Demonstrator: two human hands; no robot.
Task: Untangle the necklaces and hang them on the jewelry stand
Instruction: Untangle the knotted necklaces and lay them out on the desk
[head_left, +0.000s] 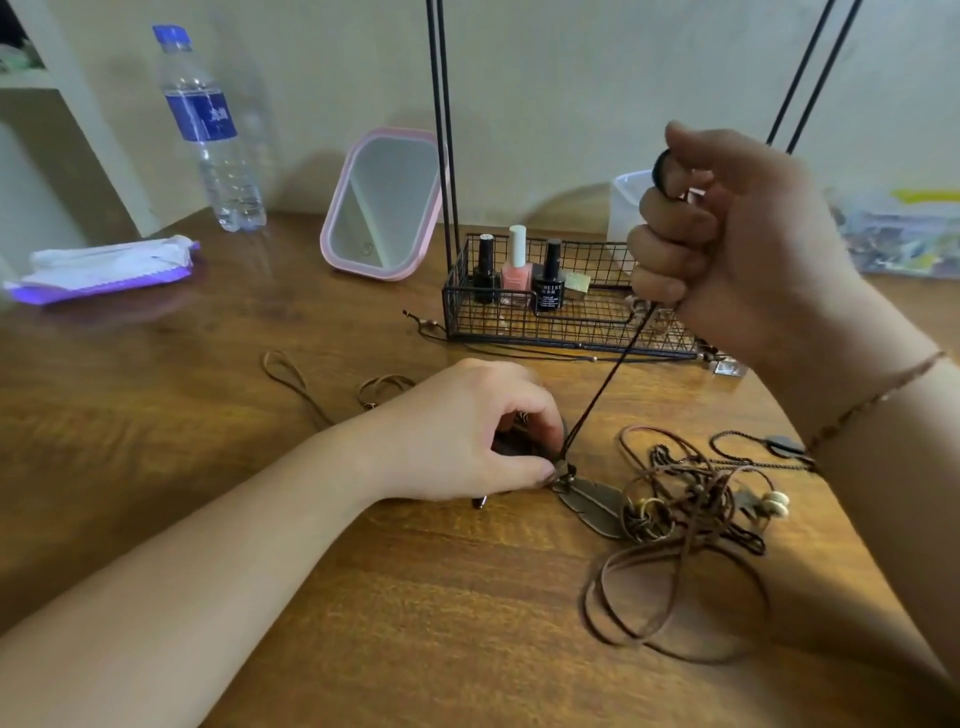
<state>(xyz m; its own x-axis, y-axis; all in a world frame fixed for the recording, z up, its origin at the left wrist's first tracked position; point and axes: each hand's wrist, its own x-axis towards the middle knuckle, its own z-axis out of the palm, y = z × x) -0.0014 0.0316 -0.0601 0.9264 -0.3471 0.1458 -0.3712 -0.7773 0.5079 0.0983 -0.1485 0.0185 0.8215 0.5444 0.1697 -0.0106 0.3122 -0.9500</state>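
A tangle of brown cord necklaces (680, 499) with beads lies on the wooden table at the right. A bronze leaf pendant (592, 501) lies at its left edge. My left hand (483, 436) rests on the table and pinches the cord right at the pendant's top. My right hand (727, 244) is raised in a fist, gripping a dark cord (605, 387) that runs taut down to the pendant. The jewelry stand's black wire basket (519, 317) sits behind, its thin black rods (441, 130) rising out of view.
Three nail polish bottles (517, 270) stand in the basket. A pink mirror (384, 205), a water bottle (210, 130) and a wipes pack (104, 267) sit at the back left. Another brown cord (311, 384) lies left of my left hand. A white cup (626, 208) stands behind my right hand.
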